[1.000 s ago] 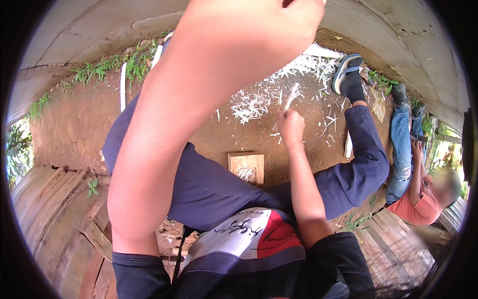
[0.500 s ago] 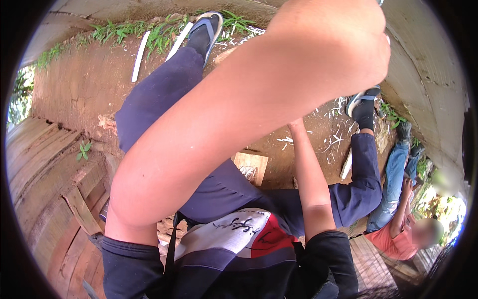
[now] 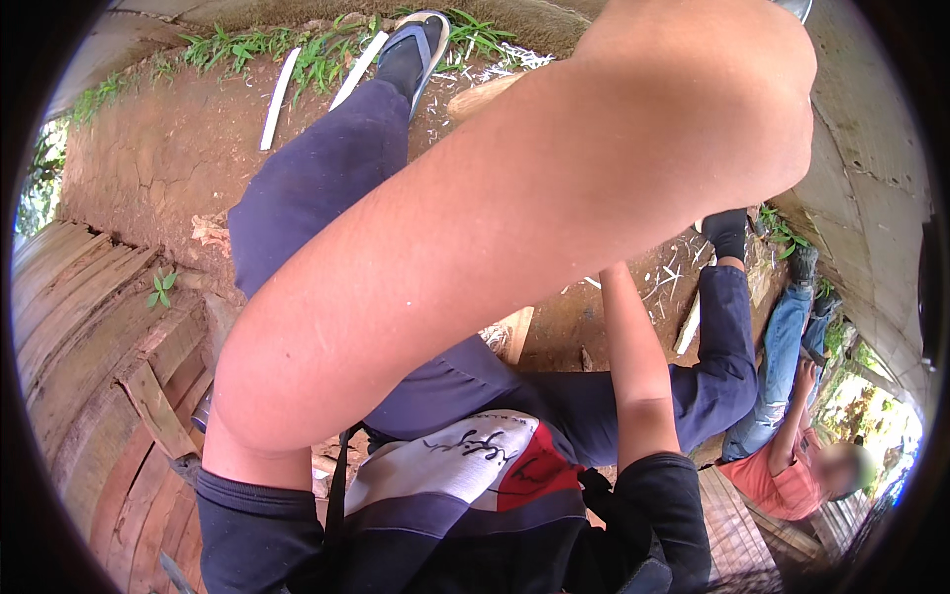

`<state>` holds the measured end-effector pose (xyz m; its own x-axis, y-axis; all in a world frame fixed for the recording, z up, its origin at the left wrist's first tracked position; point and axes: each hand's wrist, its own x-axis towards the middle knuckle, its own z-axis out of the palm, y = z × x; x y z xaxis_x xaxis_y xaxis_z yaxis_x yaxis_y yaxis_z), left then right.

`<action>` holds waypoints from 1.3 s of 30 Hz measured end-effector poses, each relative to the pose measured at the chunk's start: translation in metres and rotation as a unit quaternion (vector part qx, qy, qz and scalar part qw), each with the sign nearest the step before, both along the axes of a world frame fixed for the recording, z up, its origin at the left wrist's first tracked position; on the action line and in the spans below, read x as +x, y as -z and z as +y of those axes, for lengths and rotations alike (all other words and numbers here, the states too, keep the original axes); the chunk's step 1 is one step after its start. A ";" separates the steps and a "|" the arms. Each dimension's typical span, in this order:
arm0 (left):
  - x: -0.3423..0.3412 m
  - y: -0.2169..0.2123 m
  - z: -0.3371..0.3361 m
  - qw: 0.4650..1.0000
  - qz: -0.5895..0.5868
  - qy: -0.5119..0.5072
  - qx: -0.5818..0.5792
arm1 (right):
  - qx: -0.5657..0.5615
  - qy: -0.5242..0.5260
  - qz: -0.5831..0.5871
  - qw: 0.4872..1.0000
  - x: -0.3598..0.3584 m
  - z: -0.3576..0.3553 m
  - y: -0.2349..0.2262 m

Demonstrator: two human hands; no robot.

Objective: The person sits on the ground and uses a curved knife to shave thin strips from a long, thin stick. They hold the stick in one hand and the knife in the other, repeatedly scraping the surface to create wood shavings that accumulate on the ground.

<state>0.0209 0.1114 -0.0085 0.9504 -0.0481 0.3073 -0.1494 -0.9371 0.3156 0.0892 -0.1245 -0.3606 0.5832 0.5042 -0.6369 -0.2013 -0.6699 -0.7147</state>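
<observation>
My left arm stretches across the view, close to the camera, up to the right. At its end my left hand looks closed, seen from the back, with its fingers mostly hidden. A sliver of a shiny grey thing shows just beyond it at the top edge; its kind cannot be made out. My right forearm rises between my legs, and my right hand is hidden behind the left forearm. Thin white shavings are scattered on the ground near there.
Two white strips lie by the grass beside my sandalled foot. A piece of wood rests near that foot. Wooden planks are at left, a pale wall at right. Another person sits at the right.
My left hand and forearm have shifted a little to the right. My right forearm has moved slightly right and more of its hand end is covered.
</observation>
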 end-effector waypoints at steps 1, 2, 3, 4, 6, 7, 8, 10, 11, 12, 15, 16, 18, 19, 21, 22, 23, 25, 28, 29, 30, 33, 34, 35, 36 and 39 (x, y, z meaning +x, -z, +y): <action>-0.001 0.000 -0.002 1.000 0.007 -0.012 0.003 | 0.006 0.004 -0.002 1.000 0.001 0.002 0.000; -0.001 0.001 -0.004 1.000 0.015 -0.024 0.005 | 0.048 0.024 -0.017 0.998 0.001 0.004 0.000; -0.001 0.002 -0.005 1.000 0.011 -0.025 0.006 | 0.090 0.043 -0.032 0.995 0.000 0.006 -0.001; 0.000 0.003 -0.005 1.000 0.011 -0.024 0.001 | 0.131 0.063 -0.046 0.988 -0.002 0.008 -0.003; 0.001 0.006 -0.004 1.000 0.004 -0.013 -0.003 | 0.143 -0.102 -0.327 0.929 -0.008 0.010 -0.007; 0.003 0.007 -0.004 1.000 0.002 -0.009 -0.006 | 0.112 -0.173 -0.382 0.901 -0.013 0.010 -0.010; 0.004 0.008 -0.003 1.000 0.000 -0.005 -0.007 | 0.085 -0.238 -0.439 0.862 -0.017 0.010 -0.013; 0.006 0.010 -0.002 1.000 -0.001 0.001 -0.011 | -0.007 -0.350 -0.418 0.838 -0.035 0.006 -0.018; 0.007 0.010 -0.001 1.000 -0.001 0.004 -0.013 | -0.037 -0.406 -0.418 0.812 -0.044 0.004 -0.020; 0.007 0.011 0.000 1.000 -0.004 0.008 -0.016 | -0.039 -0.437 -0.415 0.797 -0.052 0.000 -0.022; 0.006 0.012 0.003 0.999 -0.014 0.017 -0.034 | 0.045 -0.390 -0.364 0.844 -0.070 -0.025 -0.031; 0.006 0.012 0.003 0.999 -0.014 0.017 -0.039 | 0.055 -0.383 -0.362 0.848 -0.074 -0.033 -0.033; 0.007 0.013 0.004 0.998 -0.014 0.020 -0.055 | 0.070 -0.382 -0.371 0.843 -0.070 -0.038 -0.033; 0.008 0.014 0.005 0.997 -0.013 0.022 -0.067 | 0.083 -0.349 -0.363 0.860 -0.068 -0.038 -0.034; 0.012 0.013 0.006 0.995 0.000 0.024 -0.098 | 0.124 -0.139 -0.286 0.940 -0.062 -0.030 -0.033; 0.014 0.012 0.007 0.992 0.007 0.025 -0.126 | 0.113 -0.039 -0.229 0.966 -0.061 -0.026 -0.034; 0.017 0.009 0.008 0.987 0.015 0.027 -0.157 | 0.076 0.009 -0.215 0.974 -0.062 -0.021 -0.036; 0.020 0.004 0.009 0.974 0.049 0.037 -0.219 | 0.090 0.089 -0.121 0.985 -0.067 -0.014 -0.042; 0.018 -0.010 -0.003 0.981 0.127 0.002 -0.147 | 0.047 0.085 -0.171 0.981 -0.080 -0.012 -0.050; 0.015 -0.015 -0.009 0.985 0.160 -0.027 -0.064 | 0.039 0.093 -0.188 0.977 -0.083 -0.011 -0.050; 0.010 -0.020 -0.028 0.977 0.141 -0.049 0.156 | 0.013 0.118 -0.175 0.977 -0.086 -0.009 -0.047; 0.003 -0.004 -0.012 0.973 -0.021 0.037 0.225 | 0.066 0.249 -0.099 0.961 -0.091 -0.006 -0.032; 0.003 -0.001 -0.010 0.978 -0.037 0.058 0.195 | 0.076 0.277 -0.088 0.954 -0.091 -0.006 -0.025; 0.002 0.003 -0.005 0.982 -0.052 0.080 0.166 | 0.066 0.302 -0.031 0.950 -0.091 -0.006 -0.019; 0.002 0.002 -0.009 0.981 -0.018 0.071 0.181 | 0.068 0.323 0.013 0.944 -0.092 -0.005 -0.012; 0.011 0.011 -0.015 0.979 -0.065 0.043 0.189 | 0.114 0.436 0.125 0.884 -0.095 -0.007 -0.002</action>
<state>0.0323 0.0963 -0.0199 0.8916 -0.2598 0.3710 -0.2488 -0.9654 -0.0782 -0.0053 -0.1318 -0.3584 0.6690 0.0641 -0.7405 -0.7407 -0.0253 -0.6714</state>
